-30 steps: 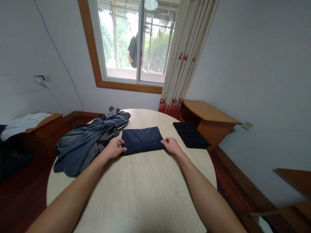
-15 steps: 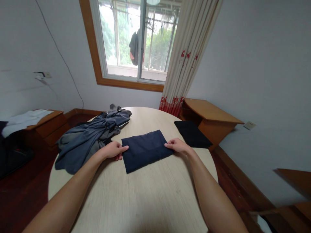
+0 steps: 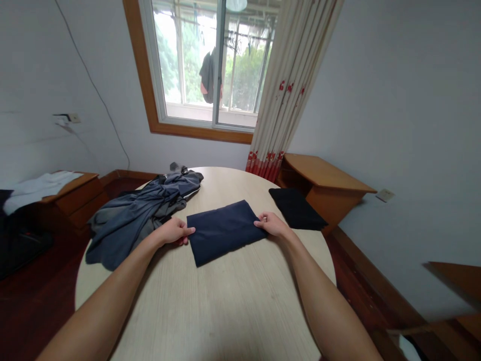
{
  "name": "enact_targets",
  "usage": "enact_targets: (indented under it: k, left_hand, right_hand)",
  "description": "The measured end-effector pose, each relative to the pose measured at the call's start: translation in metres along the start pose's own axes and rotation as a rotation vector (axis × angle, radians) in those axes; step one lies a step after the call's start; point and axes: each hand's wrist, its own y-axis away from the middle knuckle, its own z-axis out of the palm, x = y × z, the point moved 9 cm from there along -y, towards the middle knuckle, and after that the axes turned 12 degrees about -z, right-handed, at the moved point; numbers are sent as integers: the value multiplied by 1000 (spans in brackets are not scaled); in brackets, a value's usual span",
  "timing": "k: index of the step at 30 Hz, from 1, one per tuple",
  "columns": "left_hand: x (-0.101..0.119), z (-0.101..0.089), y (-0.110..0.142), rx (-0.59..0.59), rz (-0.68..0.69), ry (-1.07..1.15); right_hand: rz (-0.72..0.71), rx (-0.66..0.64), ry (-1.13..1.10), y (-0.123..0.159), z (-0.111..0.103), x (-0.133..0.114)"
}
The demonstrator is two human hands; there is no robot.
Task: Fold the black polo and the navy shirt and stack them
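A folded navy blue cloth (image 3: 223,231) lies flat near the middle of the round wooden table (image 3: 225,301). My left hand (image 3: 173,231) pinches the cloth's left edge with fingers closed. At the right edge, my right hand (image 3: 273,224) grips the cloth with curled fingers. Both forearms reach in from the near side of the table.
A heap of grey-blue clothes (image 3: 139,213) covers the table's left part. A folded black cloth (image 3: 296,208) sits at the right rim. A wooden cabinet (image 3: 323,183) stands to the right, another with white fabric (image 3: 48,193) to the left. Window and curtain (image 3: 289,90) lie beyond.
The navy cloth grew longer toward me between the first earlier frame and now, its near edge drawn down the table and slanted. Both hands shifted slightly with it.
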Motion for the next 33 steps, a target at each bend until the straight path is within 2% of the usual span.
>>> enact_targets:
  k: [3,5,6,8,10,12,15,17,21,26,33]
  left_hand:
    - [4,-2,0,65,32,12]
    - [6,-2,1,69,57,5]
    - [7,1,3,37,66,-15]
    - [6,11,7,-102,68,-78]
    - [1,20,11,-259,49,-113]
    - [-5,21,8,-308,14,-76]
    - [-11,8,-9,-186,-9,42]
    - [-13,2,-19,-103,-3,101]
    - [-12,-1,-24,-36,24,170]
    - [-1,-4,-19,25,96,182]
    - [12,-5,-18,76,189,214]
  right_hand:
    - [18,-101,-40,7,1,-2]
    - [43,-235,-20,16,2,-1]
    - [68,-337,-7,22,5,1]
    - [130,-556,0,38,11,4]
    - [147,-661,-17,46,13,3]
    - [86,-590,-35,40,11,-3]
    - [-37,-314,-75,18,6,-13]
    - [-70,-142,-142,7,6,-14]
    - [-86,68,-220,-5,9,-10]
    - [-87,191,-218,-11,3,-4]
    - [-78,240,-266,-13,3,-1]
